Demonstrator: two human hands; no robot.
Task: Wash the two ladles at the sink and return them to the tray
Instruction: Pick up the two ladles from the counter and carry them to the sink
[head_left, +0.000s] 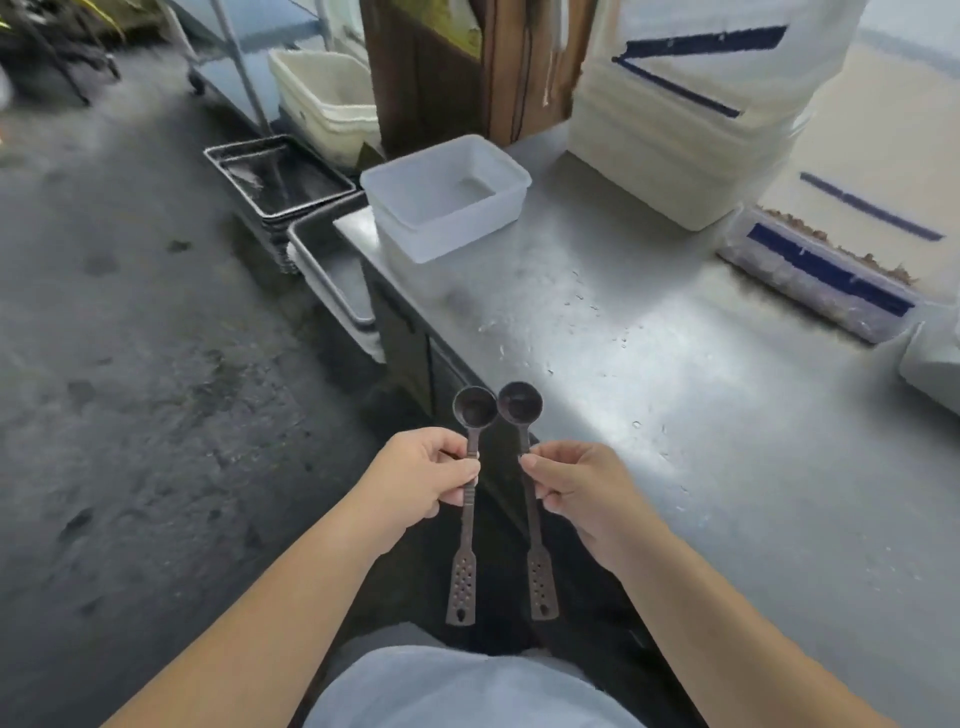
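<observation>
Two small dark ladles with round bowls and perforated flat handle ends are held side by side in front of me, bowls pointing away. My left hand (428, 475) pinches the stem of the left ladle (467, 499). My right hand (576, 491) pinches the stem of the right ladle (530, 493). Their bowls nearly touch, just off the near left corner of the steel counter (649, 332). No sink is in view. Stacked metal trays (280, 174) sit low on the left beyond the counter.
A translucent white plastic tub (447, 195) stands on the counter's far left corner. Stacked white bins (691, 104) and a lidded container with blue tape (815, 275) occupy the back right. Cream tubs (327, 98) and a metal rack leg (239, 62) stand beyond the wet grey floor (130, 364).
</observation>
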